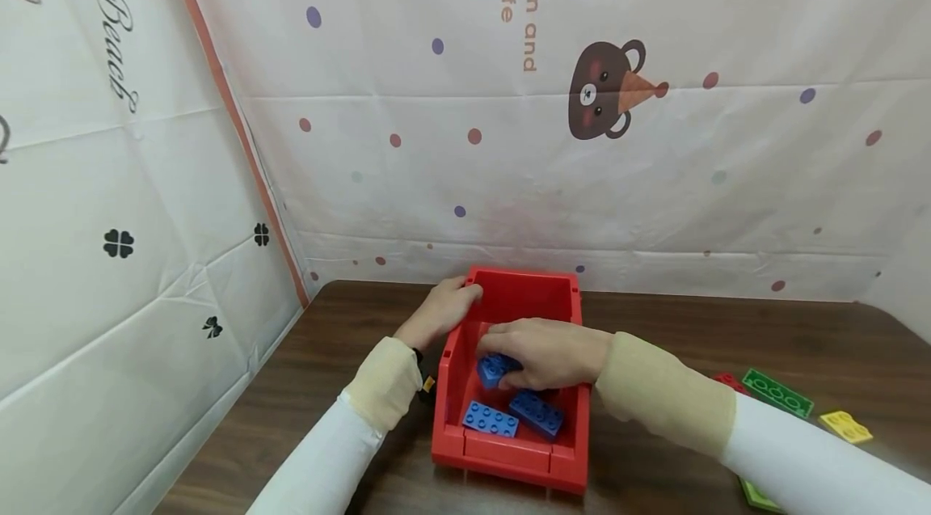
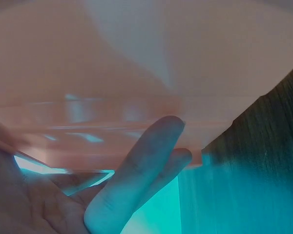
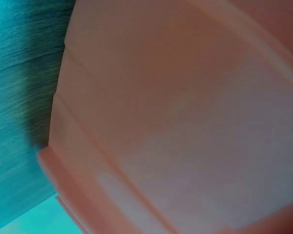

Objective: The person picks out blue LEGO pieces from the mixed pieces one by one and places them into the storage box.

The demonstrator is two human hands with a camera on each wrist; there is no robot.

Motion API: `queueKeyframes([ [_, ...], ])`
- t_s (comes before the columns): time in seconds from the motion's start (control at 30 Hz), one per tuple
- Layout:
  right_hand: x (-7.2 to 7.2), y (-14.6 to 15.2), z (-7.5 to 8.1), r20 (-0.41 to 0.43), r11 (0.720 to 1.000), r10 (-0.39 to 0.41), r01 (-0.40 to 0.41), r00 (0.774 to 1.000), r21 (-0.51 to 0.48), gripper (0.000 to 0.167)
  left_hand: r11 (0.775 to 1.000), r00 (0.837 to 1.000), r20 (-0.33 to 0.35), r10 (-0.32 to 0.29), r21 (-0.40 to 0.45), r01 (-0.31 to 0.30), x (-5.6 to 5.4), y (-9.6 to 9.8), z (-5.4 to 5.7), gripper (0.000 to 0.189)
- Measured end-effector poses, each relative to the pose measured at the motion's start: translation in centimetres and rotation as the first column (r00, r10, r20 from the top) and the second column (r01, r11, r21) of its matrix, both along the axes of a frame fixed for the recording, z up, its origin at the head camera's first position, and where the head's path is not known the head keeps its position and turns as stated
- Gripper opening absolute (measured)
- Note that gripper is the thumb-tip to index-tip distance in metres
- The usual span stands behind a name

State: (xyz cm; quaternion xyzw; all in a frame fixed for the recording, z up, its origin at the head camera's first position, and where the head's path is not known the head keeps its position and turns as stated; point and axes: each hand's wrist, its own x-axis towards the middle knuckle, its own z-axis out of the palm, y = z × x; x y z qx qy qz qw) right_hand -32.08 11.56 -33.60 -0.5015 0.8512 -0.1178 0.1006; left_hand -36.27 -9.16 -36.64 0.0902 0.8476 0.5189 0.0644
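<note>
A red plastic bin (image 1: 454, 445) stands on the table, and its side wall (image 2: 112, 58) fills much of the left wrist view. My left hand (image 1: 442, 311) holds its left rim near the far end; fingers (image 2: 136, 180) lie along the outside. Inside the bin, my right hand (image 1: 545, 351) grips a blue toy brick (image 1: 492, 369) between thumb and fingers. Below that hand, a lighter blue brick (image 1: 490, 419) and a darker blue brick (image 1: 537, 414) lie on the bin floor. The right wrist view shows the bin's outer wall (image 3: 161, 112); the right hand is out of its sight.
Right of the bin lie a green brick (image 1: 777, 393), a yellow piece (image 1: 845, 427), a red piece (image 1: 730, 382) and a light green piece (image 1: 759, 496), partly behind the right sleeve. A printed cloth (image 1: 524, 183) hangs behind the brown table (image 1: 655, 321).
</note>
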Motion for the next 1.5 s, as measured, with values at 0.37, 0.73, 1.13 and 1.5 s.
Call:
queueKeyframes([
  [0.37,0.0,-0.4,0.2,0.013,0.996,-0.01,0.009,1.0,0.083,0.043,1.0,1.0,-0.002,0.002,-0.012,-0.002,0.1,0.1,0.1,0.034],
  [0.73,-0.3,-1.3,-0.1,-0.003,0.981,-0.055,0.055,0.998,0.187,0.041,1.0,1.0,0.003,0.011,0.001,-0.011,0.0,0.1,0.0,0.029],
  [1.13,-0.1,-1.4,-0.4,-0.033,0.976,-0.076,0.081,0.997,0.202,0.045,1.0,1.0,-0.011,0.005,-0.014,-0.005,-0.4,0.1,-0.2,0.032],
  [1.5,-0.1,-1.5,-0.3,-0.038,0.97,-0.109,0.115,0.993,0.214,0.044,1.0,1.0,-0.008,0.008,-0.025,-0.008,-0.6,0.0,0.0,0.033],
])
